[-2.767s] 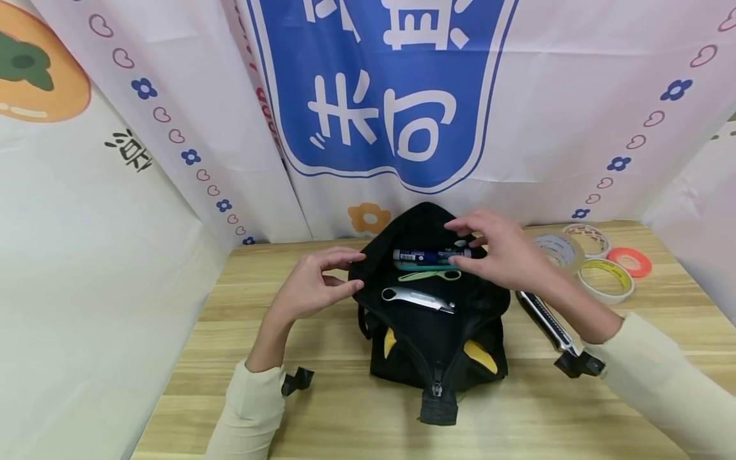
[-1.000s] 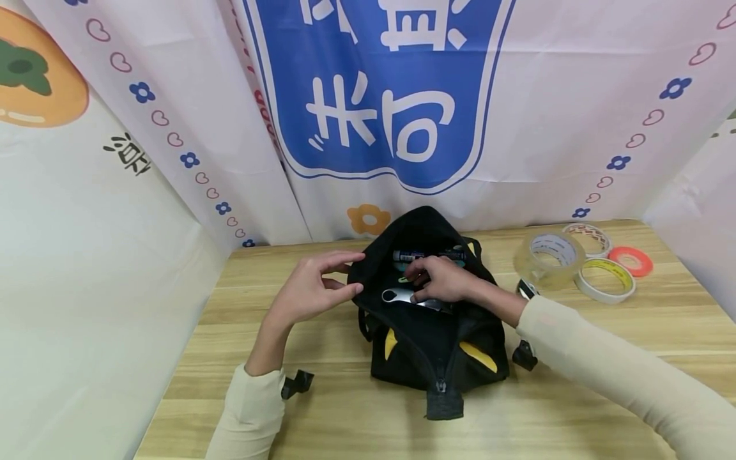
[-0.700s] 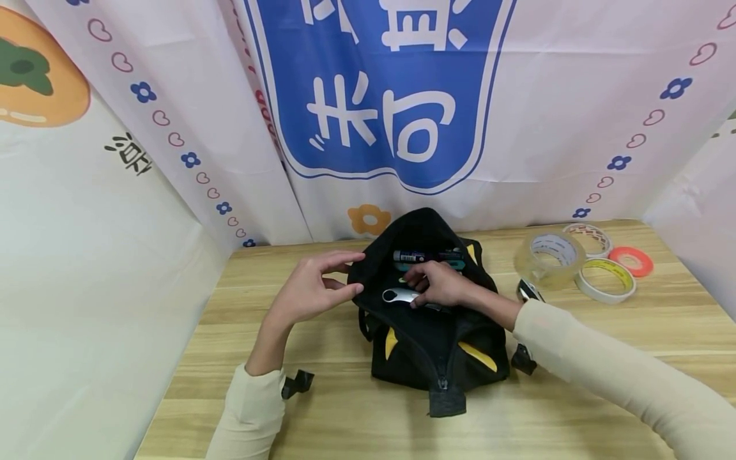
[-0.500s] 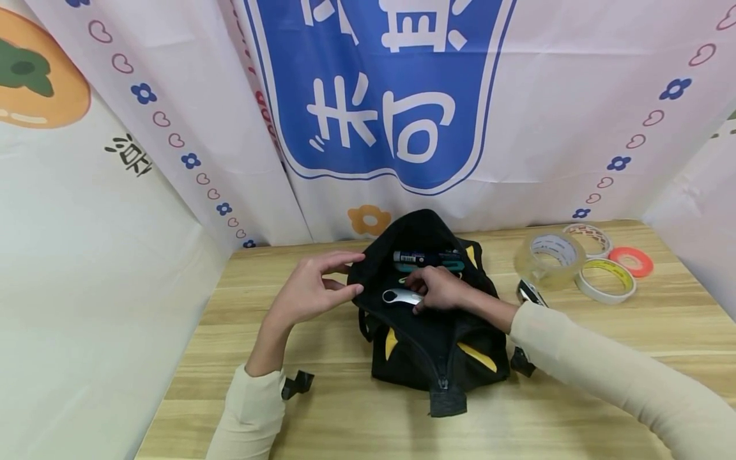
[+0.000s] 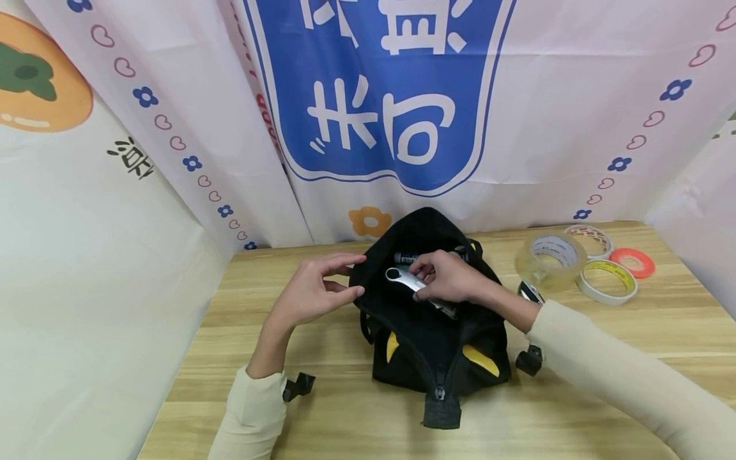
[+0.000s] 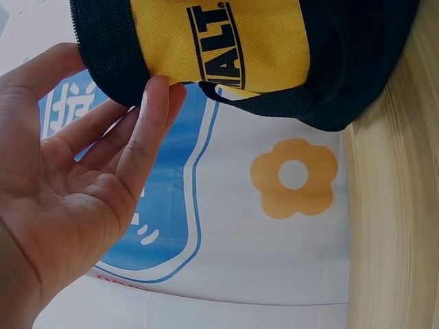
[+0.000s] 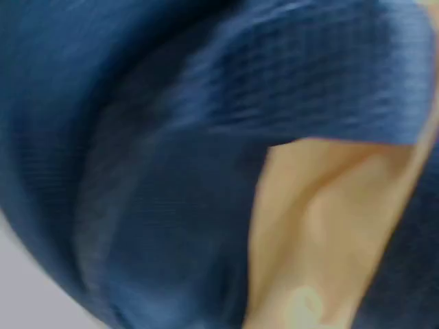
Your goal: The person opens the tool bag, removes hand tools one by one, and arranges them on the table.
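Observation:
A black bag with yellow patches stands unzipped on the table. My left hand pinches the left edge of its mouth; in the left wrist view the fingers and thumb of the left hand hold the dark zipper edge beside a yellow panel. Inside the bag's mouth my right hand pinches a silver cutter, its ring end pointing up and left. A dark marker lies behind that hand, partly covered. The right wrist view shows only blurred bag fabric, with the hand out of sight.
Right of the bag lie a clear tape roll, a white roll, a red roll and another roll behind. A black-and-silver cutter is partly under the right arm. A printed curtain hangs behind the table.
My right hand has entered the bag from above its right side, closed on the silver cutter and raised it, turning it steeper. The left hand has stayed at the bag's edge.

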Demonstrator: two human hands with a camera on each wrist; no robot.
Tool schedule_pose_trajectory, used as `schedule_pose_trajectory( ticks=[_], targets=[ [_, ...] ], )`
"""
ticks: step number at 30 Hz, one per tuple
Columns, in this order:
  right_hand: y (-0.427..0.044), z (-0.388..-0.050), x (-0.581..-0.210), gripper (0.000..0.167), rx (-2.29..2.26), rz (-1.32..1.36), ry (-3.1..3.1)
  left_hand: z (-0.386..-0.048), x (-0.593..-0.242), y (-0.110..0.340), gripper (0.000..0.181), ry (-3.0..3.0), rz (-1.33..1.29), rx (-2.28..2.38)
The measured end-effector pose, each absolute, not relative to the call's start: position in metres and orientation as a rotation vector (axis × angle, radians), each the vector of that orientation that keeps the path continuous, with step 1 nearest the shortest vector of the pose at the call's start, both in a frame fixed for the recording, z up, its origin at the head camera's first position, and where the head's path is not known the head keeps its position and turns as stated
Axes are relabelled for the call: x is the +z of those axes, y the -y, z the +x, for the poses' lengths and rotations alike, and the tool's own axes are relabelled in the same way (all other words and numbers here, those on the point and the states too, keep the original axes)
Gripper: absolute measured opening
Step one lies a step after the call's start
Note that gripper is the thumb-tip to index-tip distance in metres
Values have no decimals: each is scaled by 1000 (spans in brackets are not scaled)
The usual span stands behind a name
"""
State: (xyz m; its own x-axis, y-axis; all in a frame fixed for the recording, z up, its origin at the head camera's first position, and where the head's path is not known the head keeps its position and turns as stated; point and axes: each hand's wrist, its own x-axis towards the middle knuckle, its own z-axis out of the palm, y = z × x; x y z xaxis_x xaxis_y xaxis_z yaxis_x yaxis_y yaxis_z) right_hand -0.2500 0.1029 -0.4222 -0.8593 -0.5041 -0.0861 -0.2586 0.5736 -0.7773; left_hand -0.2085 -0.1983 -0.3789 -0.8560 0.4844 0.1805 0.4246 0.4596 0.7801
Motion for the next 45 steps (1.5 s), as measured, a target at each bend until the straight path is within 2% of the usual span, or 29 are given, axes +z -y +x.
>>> schedule_pose_trajectory(
  ticks=[11, 21, 28, 38, 45],
  targets=[
    [-128, -229, -367, 48, -1330, -584, -2444, -208, -379, 198, 51, -2614, 803, 1388],
    [-174, -211, -345, 51, -1343, -502, -2560, -207, -379, 199, 51, -2620, 823, 1370],
    [-209, -201, -344, 55, -1318, -374, -2630, -208, -380, 199, 48, -2623, 863, 1323],
    [-252, -190, -360, 53, -1243, -296, -2740, -208, -381, 199, 49, -2626, 851, 1328],
    [-276, -186, -372, 58, -1260, -204, -2715, -209, -382, 199, 49, -2629, 847, 1330]
  ],
)
